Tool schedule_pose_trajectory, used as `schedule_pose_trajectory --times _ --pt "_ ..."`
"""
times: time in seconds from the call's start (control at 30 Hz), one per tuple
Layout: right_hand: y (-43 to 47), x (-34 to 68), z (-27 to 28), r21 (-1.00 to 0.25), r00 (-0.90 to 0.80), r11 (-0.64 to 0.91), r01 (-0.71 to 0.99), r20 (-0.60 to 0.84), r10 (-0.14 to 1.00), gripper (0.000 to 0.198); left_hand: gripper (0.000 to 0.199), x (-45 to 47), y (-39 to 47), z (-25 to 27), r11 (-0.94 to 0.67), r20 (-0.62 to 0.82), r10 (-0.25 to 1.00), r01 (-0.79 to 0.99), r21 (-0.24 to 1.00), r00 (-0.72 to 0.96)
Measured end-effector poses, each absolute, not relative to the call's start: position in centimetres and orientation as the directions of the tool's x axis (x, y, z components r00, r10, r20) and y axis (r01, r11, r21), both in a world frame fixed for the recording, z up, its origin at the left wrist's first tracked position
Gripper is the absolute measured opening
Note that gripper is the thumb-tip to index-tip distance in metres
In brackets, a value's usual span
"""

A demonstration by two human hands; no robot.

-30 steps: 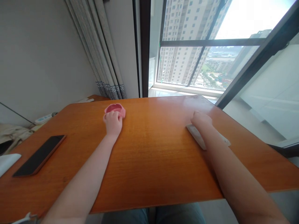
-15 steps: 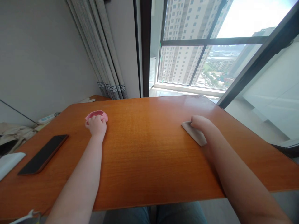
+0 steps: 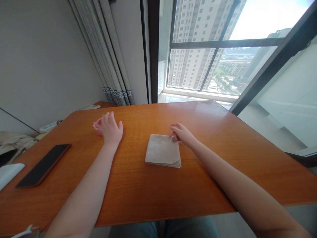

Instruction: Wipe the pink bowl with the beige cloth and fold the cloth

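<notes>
Two bare hands reach over the wooden tabletop (image 3: 138,191), and a folded beige cloth (image 3: 162,152) lies flat between them. The right hand (image 3: 182,134) is at the far right corner of the cloth, its fingers curled inward and close together, the fingertips right at the fabric's edge; whether they pinch it or merely rest against it, I cannot tell. The left hand (image 3: 111,130) is wide, fingers stretched out and thumb set apart, to the left of the cloth and a little farther from the person than its middle. Behind this hand, and partly hidden by it, a small pink bowl (image 3: 97,127) stands on the wood, left of the cloth and well apart from it; whether the palm or fingers touch the bowl cannot be made out. The cloth itself is a rough square, its layers showing along the near edge. Farther to the left of the cloth, a flat dark slab with a brownish edge (image 3: 44,165) lies at an angle, and beyond that, at the border of the view, is part of a white object (image 3: 11,173). On the person's side of the cloth, past the near table edge, are legs in blue denim (image 3: 138,228). On the far side of the cloth, a grey curtain (image 3: 106,49) hangs to the left and a large window (image 3: 193,69) stands to the right.
</notes>
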State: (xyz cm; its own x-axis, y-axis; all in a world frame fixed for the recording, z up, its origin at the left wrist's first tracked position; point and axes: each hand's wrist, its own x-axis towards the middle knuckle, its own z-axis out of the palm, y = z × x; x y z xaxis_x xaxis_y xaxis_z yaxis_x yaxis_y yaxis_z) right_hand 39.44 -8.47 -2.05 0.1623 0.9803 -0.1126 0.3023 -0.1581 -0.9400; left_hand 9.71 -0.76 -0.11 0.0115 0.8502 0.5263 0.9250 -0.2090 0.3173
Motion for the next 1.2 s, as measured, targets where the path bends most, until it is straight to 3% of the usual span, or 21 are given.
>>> schedule_pose_trajectory --times 0.07,0.13,0.2,0.27,0.4,0.6,0.83,1.03,1.2 --pt "-8.0 40.3 -2.6 -0.987 0.237 -0.018 0.158 0.02 0.971 0.038 0.052 12.9 -2.9 0.0 -0.483 0.556 0.78 0.842 0.24 0.288" --pt "-7.4 41.5 -3.4 -0.96 0.326 0.102 0.261 0.187 0.927 0.045 0.051 16.2 -5.7 -0.5 -0.731 0.43 0.665 0.649 0.209 0.611" --pt "-6.8 42.8 -4.4 -0.905 0.334 0.114 0.41 0.265 0.905 0.051 0.052 18.9 -8.5 -1.3 -0.847 0.223 0.523 0.473 0.243 0.823" --pt "-6.4 43.6 -5.2 -0.872 0.314 0.069 0.484 0.246 0.917 0.053 0.057 20.4 -10.6 -2.2 -0.873 0.062 0.438 0.407 0.269 0.897" --pt "-6.0 44.1 -5.7 -0.833 0.27 0.033 0.552 0.216 0.938 0.048 0.058 19.4 -11.4 -3.0 -0.846 -0.051 0.468 0.464 0.261 0.882" --pt "-6.2 44.0 -5.3 -0.775 0.21 0.048 0.63 0.229 0.95 0.042 0.053 10.4 -8.5 -2.9 -0.751 -0.026 0.622 0.605 0.264 0.783" --pt "-6.5 43.2 -5.2 -0.659 0.174 0.022 0.752 0.23 0.958 0.034 0.036 -1.7 -5.3 -3.6 -0.399 0.047 0.908 0.822 0.406 0.417" --pt "-6.9 42.6 -4.8 -0.568 0.15 0.009 0.823 0.232 0.961 0.032 0.013 -3.6 -4.9 -4.1 -0.307 0.123 0.951 0.911 0.274 0.284" --pt "-7.2 40.7 -4.8 -0.441 0.142 -0.028 0.897 0.228 0.963 0.031 0.019 3.7 -6.7 -2.6 -0.416 0.282 0.892 0.886 0.203 0.354"
